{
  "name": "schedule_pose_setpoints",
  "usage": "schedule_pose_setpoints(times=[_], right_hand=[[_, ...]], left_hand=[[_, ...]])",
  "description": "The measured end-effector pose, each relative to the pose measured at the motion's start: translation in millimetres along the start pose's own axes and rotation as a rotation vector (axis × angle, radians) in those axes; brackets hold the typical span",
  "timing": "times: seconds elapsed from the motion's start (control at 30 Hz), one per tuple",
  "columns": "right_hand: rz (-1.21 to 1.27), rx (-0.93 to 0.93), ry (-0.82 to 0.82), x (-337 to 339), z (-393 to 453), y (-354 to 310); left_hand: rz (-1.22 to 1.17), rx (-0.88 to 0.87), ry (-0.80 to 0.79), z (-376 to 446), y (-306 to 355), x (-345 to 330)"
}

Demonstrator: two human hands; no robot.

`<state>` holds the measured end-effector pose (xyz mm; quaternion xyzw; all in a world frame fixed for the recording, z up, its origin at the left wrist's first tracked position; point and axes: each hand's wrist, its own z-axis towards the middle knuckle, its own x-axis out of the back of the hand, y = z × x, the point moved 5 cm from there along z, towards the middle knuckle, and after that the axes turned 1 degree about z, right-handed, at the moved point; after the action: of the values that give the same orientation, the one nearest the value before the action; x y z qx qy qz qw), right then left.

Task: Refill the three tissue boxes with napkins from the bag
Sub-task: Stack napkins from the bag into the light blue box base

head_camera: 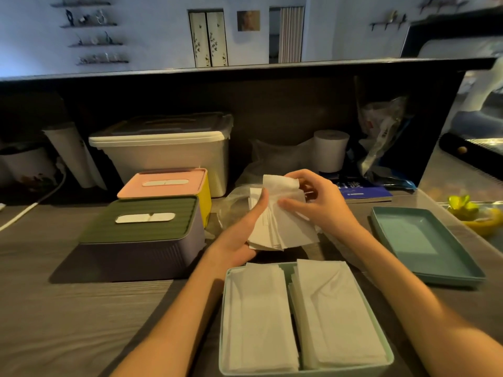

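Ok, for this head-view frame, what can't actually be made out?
- How full the two closed tissue boxes are: the green lid and pink lid cover them.
- What remains in the clear bag: the hands and the napkin stack hide it.
- The mint box: its near wall is cut by the bottom edge.
- The wall shelf items: too small and blurred.

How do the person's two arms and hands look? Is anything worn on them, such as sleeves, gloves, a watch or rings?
Both forearms are bare as far as the picture shows; no sleeve reaches into view. The left hand and the right hand wear no gloves. No watch, bracelet or ring shows on either. Fingernails look short and unpainted, though the dim light makes this uncertain.
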<state>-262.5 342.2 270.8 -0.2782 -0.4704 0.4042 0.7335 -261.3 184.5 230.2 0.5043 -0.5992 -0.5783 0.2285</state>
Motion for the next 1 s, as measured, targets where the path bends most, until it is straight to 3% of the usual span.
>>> schedule_pose_setpoints(times=[0.17,0.3,0.37,0.57,0.83,1.0], right_hand=[[0.245,-0.066,-0.002,18,-3,-6],[0.478,-0.18,-0.154,24,-5,-11],[0.425,-0.187,-0.195,14,-7,-11],[-0.016,-0.044,0.006,-2,-4,6],[-0.178,-0.231,-0.215,-7,-3,24],[-0.091,-0.273,-0.208,-4,-7,29]], left_hand=[[-0.128,-0.021,0.007,3,-4,6],[-0.278,-0.045,0.057,3,-3,9],[-0.292,-0.06,0.027,5,-2,4],[-0.209,-0.028,0.023,13,-10,-3],[-0.204,-0.081,0.084,12,-5,6],[-0.186,-0.057,0.073,10,-5,6]])
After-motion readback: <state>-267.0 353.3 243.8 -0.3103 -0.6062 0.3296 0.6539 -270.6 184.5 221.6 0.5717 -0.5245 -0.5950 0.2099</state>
